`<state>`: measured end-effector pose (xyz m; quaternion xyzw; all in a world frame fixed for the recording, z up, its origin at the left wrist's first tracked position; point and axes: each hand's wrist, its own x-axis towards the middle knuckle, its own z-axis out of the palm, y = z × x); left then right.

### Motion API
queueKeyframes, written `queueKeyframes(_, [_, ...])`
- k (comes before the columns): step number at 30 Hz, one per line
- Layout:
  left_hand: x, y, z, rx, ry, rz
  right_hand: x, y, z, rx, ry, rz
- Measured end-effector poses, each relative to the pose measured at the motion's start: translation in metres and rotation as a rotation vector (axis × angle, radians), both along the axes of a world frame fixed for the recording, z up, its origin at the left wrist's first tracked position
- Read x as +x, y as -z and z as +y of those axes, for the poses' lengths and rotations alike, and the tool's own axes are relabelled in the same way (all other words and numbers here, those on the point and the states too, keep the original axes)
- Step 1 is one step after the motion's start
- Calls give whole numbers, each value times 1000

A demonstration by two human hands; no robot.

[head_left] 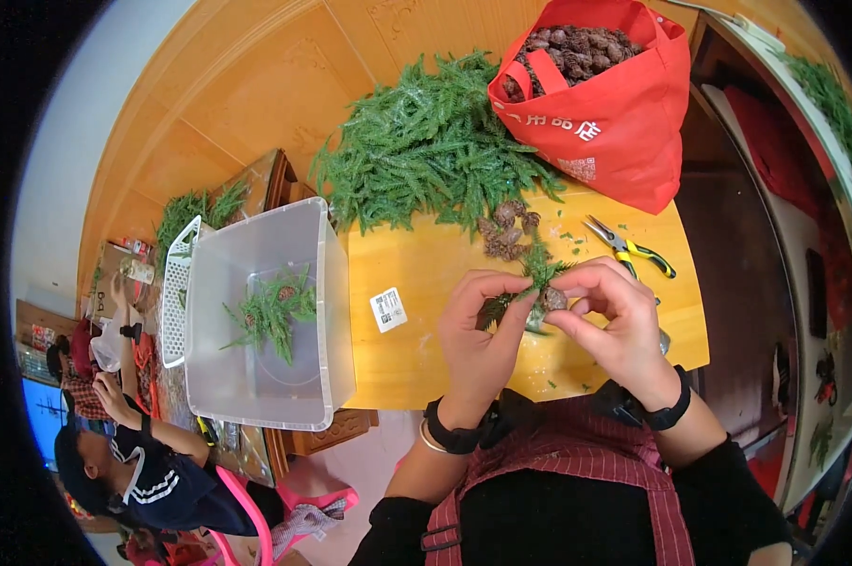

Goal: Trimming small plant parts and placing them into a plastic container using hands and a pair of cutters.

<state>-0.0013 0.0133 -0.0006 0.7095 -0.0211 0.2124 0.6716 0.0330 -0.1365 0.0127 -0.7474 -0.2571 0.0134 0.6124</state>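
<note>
A sprig of green needles with a small brown cone against it sits just right of the frame's centre, held between both hands above the yellow table. The left hand pinches the lower stem end of the sprig between thumb and fingers; the right hand closes its fingertips on the cone and the sprig beside it. Both wrists wear black bands.

Just above the hands lies a small cluster of loose cones, touching the edge of a big heap of green branches in the upper middle. To the upper right stands a red bag filled with more cones. Yellow-handled pliers lie on the table just above the right hand. A white sticker lies on the table left of the left hand.

At the left of the table stands a clear plastic bin with a few finished sprigs inside. In the lower left corner of the frame another person in dark clothes sits bent over.
</note>
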Motion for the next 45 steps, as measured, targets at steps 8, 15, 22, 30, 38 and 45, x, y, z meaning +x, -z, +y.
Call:
queueKeyframes(8, [5,1,1,194,-90,-132,0,6,9,154,50,98])
queueKeyframes(15, [3,4,0,-143,55,22,0,9,9,71,106,-48])
queueKeyframes(22, [2,4,-3,-177,44,57,1,13,9,151,95,-67])
queueKeyframes(30, [4,9,-2,-47,6,-38,1,15,8,186,104,-80])
queueKeyframes(38, [-2,4,-3,-240,84,58,0,15,8,184,108,-103])
queueKeyframes(45, [-3,7,1,-263,210,154,1,20,4,223,145,-176])
